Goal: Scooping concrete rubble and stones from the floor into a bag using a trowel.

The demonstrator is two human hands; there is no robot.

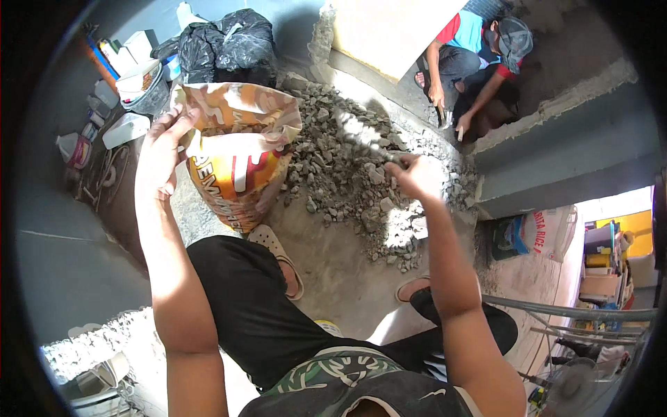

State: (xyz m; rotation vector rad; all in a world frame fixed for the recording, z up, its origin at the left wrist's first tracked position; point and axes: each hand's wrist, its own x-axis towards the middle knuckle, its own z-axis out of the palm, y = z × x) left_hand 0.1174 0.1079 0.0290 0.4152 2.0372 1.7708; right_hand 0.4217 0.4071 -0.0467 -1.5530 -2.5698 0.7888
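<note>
My left hand grips the rim of an orange and brown printed sack, keeping its mouth wide. The sack stands upright on the floor by my left foot, and its inside is mostly in shadow. Beside it spreads a heap of broken grey concrete rubble. Over the heap's right part is my right hand, fingers curled closed. Something greyish shows at its fingertips, but whether it is a held piece or rubble behind the hand I cannot make out.
A co-worker squats at the far right holding a hammer. Broken wall edges rise at the right. Black garbage bags, buckets and bottles stand at the back left. A white rice sack lies at the right.
</note>
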